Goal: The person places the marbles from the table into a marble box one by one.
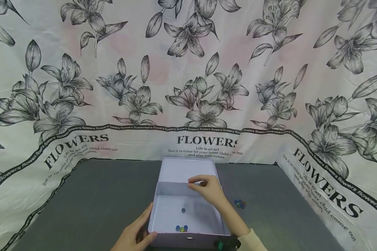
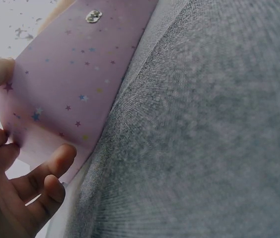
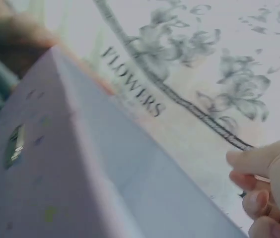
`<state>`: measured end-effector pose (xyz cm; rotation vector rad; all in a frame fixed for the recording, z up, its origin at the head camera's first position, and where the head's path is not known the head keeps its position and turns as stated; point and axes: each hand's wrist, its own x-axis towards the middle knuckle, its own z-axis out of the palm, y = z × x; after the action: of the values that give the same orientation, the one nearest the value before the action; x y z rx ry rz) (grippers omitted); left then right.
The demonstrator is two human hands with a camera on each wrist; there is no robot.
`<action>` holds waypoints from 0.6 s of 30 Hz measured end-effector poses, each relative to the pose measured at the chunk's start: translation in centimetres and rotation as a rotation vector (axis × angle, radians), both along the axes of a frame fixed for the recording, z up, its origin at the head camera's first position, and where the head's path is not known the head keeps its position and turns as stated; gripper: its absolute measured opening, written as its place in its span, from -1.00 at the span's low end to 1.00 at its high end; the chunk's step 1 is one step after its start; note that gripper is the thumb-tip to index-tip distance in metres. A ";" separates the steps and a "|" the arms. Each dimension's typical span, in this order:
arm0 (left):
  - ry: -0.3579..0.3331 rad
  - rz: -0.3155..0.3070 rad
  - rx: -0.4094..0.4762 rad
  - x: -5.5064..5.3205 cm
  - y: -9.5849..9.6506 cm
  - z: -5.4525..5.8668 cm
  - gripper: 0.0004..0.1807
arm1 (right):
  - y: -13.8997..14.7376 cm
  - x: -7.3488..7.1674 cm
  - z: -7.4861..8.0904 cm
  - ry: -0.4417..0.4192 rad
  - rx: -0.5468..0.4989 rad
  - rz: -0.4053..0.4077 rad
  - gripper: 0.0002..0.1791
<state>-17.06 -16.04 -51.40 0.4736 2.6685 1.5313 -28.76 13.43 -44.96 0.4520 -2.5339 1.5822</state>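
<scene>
A lidded tin box (image 1: 208, 238), lilac with small stars outside and white inside, stands with its lid raised at the back. My left hand (image 1: 135, 228) holds its front left corner, thumb at the rim and fingers along the side. Above the box's inside, my right hand (image 1: 208, 188) has thumb and forefinger pinched together. A tiny orange-red bit of what looks like a marble shows at these fingertips, mostly hidden. In the box lie a dark blue marble (image 1: 183, 210) and, near the front wall, a few blue and yellow marbles (image 1: 181, 228).
A cluster of several coloured marbles (image 1: 240, 204) lies on the grey cloth (image 1: 270, 212) to the right of the box. A white curtain (image 1: 138, 139) printed with flowers hangs behind and along both sides. The clasp (image 2: 94, 16) is on the box's front.
</scene>
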 end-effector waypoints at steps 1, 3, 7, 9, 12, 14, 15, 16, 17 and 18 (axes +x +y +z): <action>-0.002 0.002 -0.002 0.0 0.0 0.0 -0.07 | 0.2 0.0 0.2 0.007 -0.030 0.002 -0.78; -0.005 0.005 -0.001 0.0 0.0 0.0 -0.07 | 0.5 0.0 0.5 0.031 -0.078 0.010 -0.76; -0.001 0.001 0.010 0.1 0.1 0.0 -0.07 | 1.5 0.1 0.9 0.068 -0.104 0.003 -0.78; 0.000 -0.003 0.018 0.1 0.1 -0.1 -0.07 | 2.1 0.2 1.0 0.066 -0.103 -0.011 -0.80; 0.011 -0.004 0.018 0.1 0.1 -0.1 -0.07 | 3.2 0.4 1.0 0.060 -0.101 -0.039 -0.79; 0.024 -0.004 0.018 0.1 0.0 -0.2 -0.07 | 4.0 0.5 0.8 0.059 -0.098 -0.058 -0.78; 0.036 -0.004 0.021 0.0 0.0 -0.3 -0.08 | 4.5 0.6 0.7 0.059 -0.097 -0.067 -0.77; 0.039 -0.005 0.019 0.0 0.0 -0.3 -0.08 | 5.0 0.6 0.5 0.060 -0.094 -0.075 -0.77; 0.043 -0.006 0.019 -0.1 0.0 -0.3 -0.08 | 5.5 0.6 0.4 0.061 -0.087 -0.087 -0.77; 0.045 -0.007 0.017 -0.1 0.0 -0.3 -0.08 | 6.0 0.7 0.2 0.063 -0.085 -0.098 -0.78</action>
<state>-17.17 -16.05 -51.70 0.5234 2.6858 1.5617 -28.06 19.45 -44.76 0.3565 -2.3939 1.6067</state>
